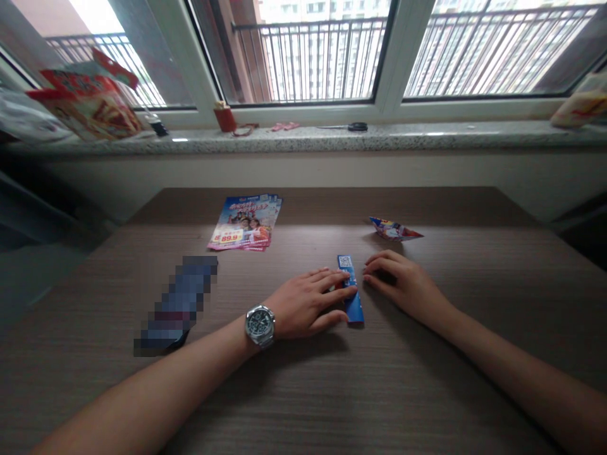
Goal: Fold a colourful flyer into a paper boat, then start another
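**Left hand (308,303) rests on blue paper strip (353,308)**

The left hand lies open, its fingers over the folded strip at lower middle of the frame, not gripping it. The right hand (403,284) is loosely curled and holds nothing, just beside the strip (on the wood-grain table (427,354)). A stack of flyers (244,222) lies above, at upper middle of the table.

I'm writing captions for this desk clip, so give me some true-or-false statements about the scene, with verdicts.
1. A wristwatch is on the left wrist. True.
2. The left hand rests on a folded blue paper strip. True.
3. The right hand grips that strip. False: its fingertips lie beside the strip, apart from it.
4. The scissors lie on the table. False: they lie on the stone windowsill.
5. The top flyer in the stack of flyers shows 89.9. True.
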{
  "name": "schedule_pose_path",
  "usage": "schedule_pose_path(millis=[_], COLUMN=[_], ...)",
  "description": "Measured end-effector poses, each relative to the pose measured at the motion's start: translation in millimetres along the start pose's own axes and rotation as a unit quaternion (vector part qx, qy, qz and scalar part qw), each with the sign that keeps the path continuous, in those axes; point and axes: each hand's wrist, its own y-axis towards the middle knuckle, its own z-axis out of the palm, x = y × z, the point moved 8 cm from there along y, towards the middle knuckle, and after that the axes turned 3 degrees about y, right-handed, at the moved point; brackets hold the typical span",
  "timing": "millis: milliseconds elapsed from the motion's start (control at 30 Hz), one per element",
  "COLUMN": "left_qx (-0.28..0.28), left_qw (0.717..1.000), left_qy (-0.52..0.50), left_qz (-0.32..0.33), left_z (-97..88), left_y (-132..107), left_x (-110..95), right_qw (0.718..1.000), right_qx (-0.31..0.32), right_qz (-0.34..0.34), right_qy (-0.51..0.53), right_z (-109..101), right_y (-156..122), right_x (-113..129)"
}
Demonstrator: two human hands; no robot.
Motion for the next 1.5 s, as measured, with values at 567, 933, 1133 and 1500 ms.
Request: schedule_pose_path(millis=[567,933,1133,1500], left_qx=[-0.009,0.006,0.019,0.005], left_qw=[1.0,0.998,0.998,0.999], left_qy=[-0.009,-0.058,-0.05,-0.027], left_qz=[-0.005,-0.025,-0.032,-0.034], left_z=[-1.3,-2.3,1.7,5.6], left_y=[-1.3,0.2,1.5,1.6], left_x=[3.4,8.1,8.3,9.0], right_qw=[1.0,0.999,0.999,0.998], right_qx=[0.014,0.03,0.044,0.056], right_qz=[0.02,0.015,0.009,0.005], right_qy=[-0.017,-0.024,-0.032,-0.019], right_z=[18.1,18.5,20.0,23.3], right_y=[13.9,14.2,6.3,-9.7], right_x=[-7.2,-5.7,-1.4,8.9])
